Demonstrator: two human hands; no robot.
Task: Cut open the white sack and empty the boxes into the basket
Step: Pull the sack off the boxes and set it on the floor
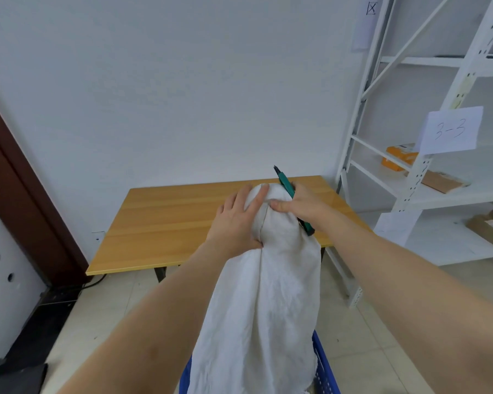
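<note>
- Sack (268, 294) hung upended, lower end in the blue basket (325, 365), top in front of the bench (168, 223).
- Left grip (236, 220) clasped the sack's top, fingers spread over it.
- Right grip (302, 206) clenched a green knife (285, 183), thumb pressed on the sack.

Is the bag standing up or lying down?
Standing up. The white sack rises from the blue basket; the left hand and right hand hold its top. The right also grips a green knife.

Table (168, 217): we see a wooden top by the wall.
Rack (410, 194): we see an orange box (397, 157) and flat parcel (441, 181) on one shelf, cartons (488, 230) below.
Floor (382, 336): we see tiles under the basket (323, 365).
</note>
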